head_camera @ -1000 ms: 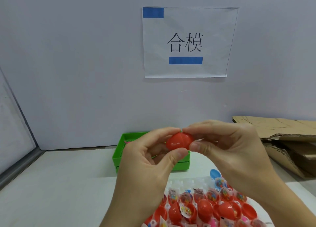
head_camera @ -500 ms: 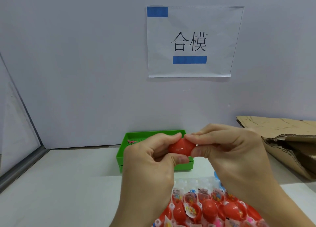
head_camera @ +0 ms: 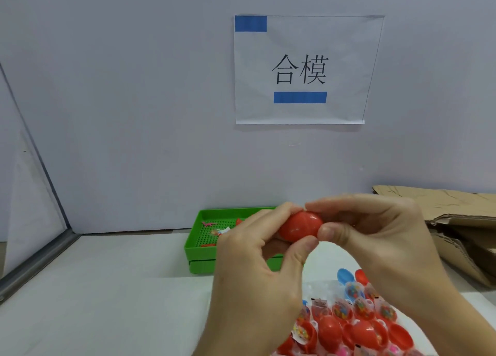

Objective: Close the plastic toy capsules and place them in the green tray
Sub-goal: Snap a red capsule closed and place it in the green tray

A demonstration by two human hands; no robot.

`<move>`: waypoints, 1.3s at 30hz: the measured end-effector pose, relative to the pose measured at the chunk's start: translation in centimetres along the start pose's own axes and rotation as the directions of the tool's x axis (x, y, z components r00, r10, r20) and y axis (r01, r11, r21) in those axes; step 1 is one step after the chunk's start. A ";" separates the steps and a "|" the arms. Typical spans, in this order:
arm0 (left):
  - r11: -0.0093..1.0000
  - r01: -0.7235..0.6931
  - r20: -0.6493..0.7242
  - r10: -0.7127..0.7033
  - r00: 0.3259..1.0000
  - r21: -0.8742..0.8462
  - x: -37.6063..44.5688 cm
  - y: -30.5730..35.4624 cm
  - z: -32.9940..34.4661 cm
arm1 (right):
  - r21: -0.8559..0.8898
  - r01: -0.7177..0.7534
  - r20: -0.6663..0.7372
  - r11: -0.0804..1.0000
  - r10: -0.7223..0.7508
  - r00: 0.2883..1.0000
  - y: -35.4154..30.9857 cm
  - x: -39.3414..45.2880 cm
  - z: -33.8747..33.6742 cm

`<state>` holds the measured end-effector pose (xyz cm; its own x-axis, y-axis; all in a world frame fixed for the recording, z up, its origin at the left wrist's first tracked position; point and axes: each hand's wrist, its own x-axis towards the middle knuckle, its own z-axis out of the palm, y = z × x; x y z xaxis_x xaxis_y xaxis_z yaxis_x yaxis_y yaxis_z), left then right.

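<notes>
I am pinching the red capsule (head_camera: 300, 226) at centre frame between both hands, left hand (head_camera: 257, 269) and right hand (head_camera: 375, 237) gripping opposite ends; its long axis is lying sideways; the green tray (head_camera: 200, 241) is waiting just behind-left, nearer my left hand.

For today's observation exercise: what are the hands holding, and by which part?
Both hands, left and right, pinch one red toy capsule at opposite ends, fingers above, thumbs below.
</notes>
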<state>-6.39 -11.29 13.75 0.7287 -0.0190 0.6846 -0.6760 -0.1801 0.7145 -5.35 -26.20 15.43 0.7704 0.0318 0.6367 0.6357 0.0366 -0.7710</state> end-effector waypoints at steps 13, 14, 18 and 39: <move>0.998 0.050 -0.049 -0.051 0.998 -0.031 0.0 0.0 -0.2 | -0.055 0.017 0.036 0.998 -0.015 0.999 -0.4 0.1 -0.2; 0.999 0.046 -0.061 -0.046 0.997 0.000 0.0 -0.1 -0.2 | -0.066 0.024 0.044 0.997 -0.022 0.999 -0.3 0.2 -0.2; 0.994 0.022 -0.115 -0.010 0.993 0.104 -0.2 -0.8 0.0 | -0.066 0.048 0.030 0.997 -0.047 0.998 0.6 0.1 0.3; 0.996 -0.086 0.073 0.085 0.994 0.017 0.5 -1.0 -1.0 | 0.185 -0.359 0.243 0.915 0.311 0.919 0.8 -0.1 -0.6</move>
<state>-5.51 -10.13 13.52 0.6749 -0.1062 0.7302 -0.7342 -0.1947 0.6504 -4.89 -26.78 14.80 0.8941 0.2829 0.3472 0.2965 0.2074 -0.9323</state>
